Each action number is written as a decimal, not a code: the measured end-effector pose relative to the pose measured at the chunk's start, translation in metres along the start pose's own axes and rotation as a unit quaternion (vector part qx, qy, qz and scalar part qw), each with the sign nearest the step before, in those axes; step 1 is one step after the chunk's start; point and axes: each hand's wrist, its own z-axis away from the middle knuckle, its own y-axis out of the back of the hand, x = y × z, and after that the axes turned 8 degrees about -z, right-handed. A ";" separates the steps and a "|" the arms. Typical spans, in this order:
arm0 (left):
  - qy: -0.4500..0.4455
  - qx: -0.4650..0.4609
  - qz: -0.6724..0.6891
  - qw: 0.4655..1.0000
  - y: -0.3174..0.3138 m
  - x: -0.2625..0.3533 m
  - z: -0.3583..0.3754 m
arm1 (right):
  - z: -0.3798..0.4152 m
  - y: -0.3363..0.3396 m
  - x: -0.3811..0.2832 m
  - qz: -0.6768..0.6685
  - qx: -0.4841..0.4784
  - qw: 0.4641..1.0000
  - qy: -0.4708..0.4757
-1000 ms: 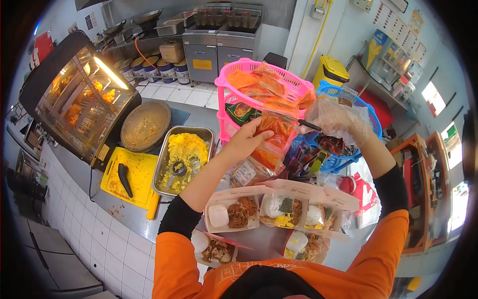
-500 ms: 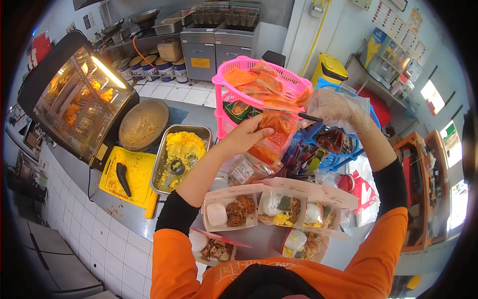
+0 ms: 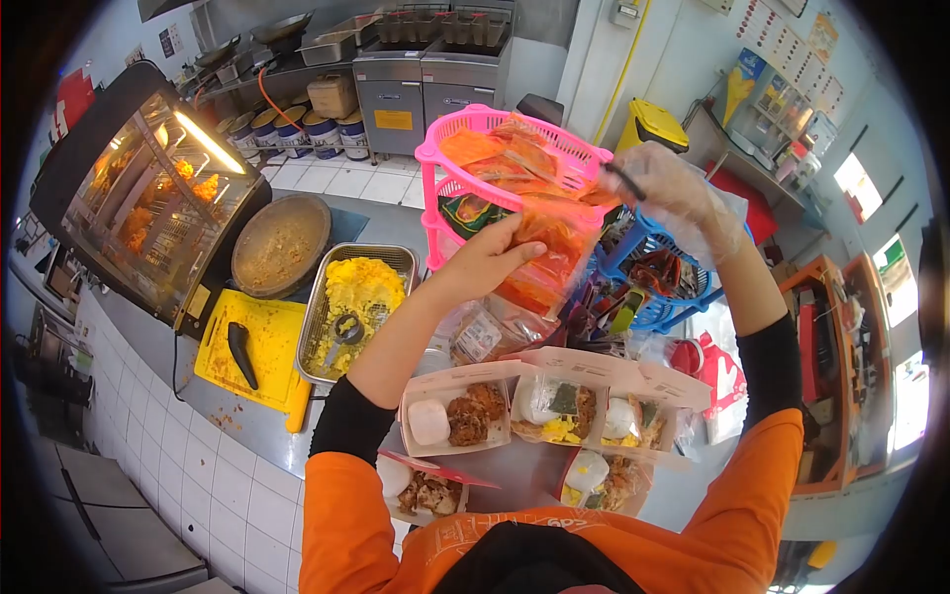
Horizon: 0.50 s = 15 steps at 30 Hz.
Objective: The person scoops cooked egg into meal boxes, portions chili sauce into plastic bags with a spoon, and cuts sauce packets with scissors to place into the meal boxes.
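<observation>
My bare left hand (image 3: 495,259) grips a clear bag of red-orange sauce (image 3: 559,247) in front of the pink basket rack (image 3: 435,153). A clear plastic glove covers my right hand (image 3: 678,193), whose fingers close round the black handle of a tool (image 3: 624,183) at the rack's right edge. The tool's far part is hidden or too blurred to make out. More orange packets (image 3: 505,153) lie in the rack's top tier. Below my hands stand open meal boxes, one with rice and fried chicken (image 3: 475,414), another with rice and egg (image 3: 562,411).
A metal tray of yellow egg (image 3: 361,297), a yellow board (image 3: 223,342) with a black-handled knife (image 3: 240,354) and a round-lidded pan (image 3: 282,246) are on the left. Blue baskets (image 3: 673,307) stand at right. Behind are fryers (image 3: 396,109) and a lit food warmer (image 3: 148,188).
My right hand and the black-handled tool have moved up and slightly right. The tool's long metal part, seen across the bag before, no longer shows there. The bag hangs more upright.
</observation>
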 end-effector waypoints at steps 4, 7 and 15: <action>-0.043 0.063 0.083 0.994 -0.009 0.026 0.015 | 0.038 -0.029 -0.031 -0.280 0.082 0.956 -0.044; -0.040 0.065 0.086 0.993 -0.023 0.038 0.032 | 0.067 -0.075 -0.040 -0.371 0.061 0.922 -0.092; 0.122 -0.083 0.025 0.989 -0.040 0.030 0.112 | 0.111 -0.133 -0.084 -0.580 0.210 0.786 -0.036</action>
